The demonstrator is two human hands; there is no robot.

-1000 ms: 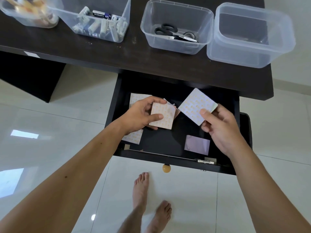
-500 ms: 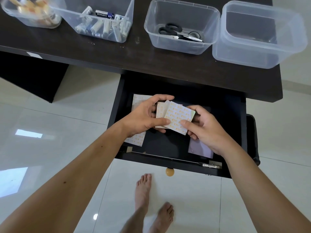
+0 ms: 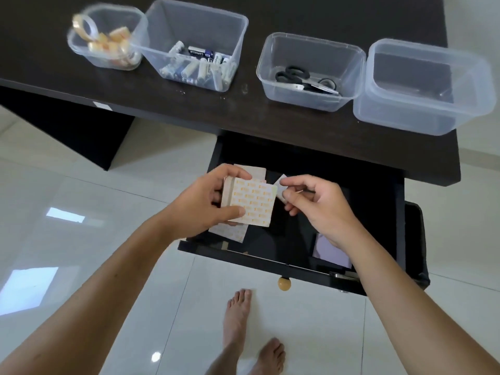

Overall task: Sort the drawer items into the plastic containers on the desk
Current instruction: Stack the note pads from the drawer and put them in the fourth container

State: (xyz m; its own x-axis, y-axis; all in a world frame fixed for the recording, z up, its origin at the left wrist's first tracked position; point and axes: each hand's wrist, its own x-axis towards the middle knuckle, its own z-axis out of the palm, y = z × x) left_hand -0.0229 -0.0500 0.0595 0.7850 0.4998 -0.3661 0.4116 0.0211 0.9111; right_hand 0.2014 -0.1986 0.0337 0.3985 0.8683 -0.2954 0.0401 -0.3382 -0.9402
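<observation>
Orange-printed sheets (image 3: 251,203) sit gripped in left hand (image 3: 205,204); right hand (image 3: 316,207) pinches a white slip (image 3: 280,186).

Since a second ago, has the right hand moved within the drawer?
Yes. The right hand handed its square sheet to the left hand's stack and now pinches another near the drawer back.

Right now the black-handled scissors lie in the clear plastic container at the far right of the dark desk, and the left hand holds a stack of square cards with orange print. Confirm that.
Not quite. The head view shows the black-handled scissors in the clear plastic container second from the right; the far-right clear container appears empty. The left hand does hold the stack of square cards with orange print.
</observation>
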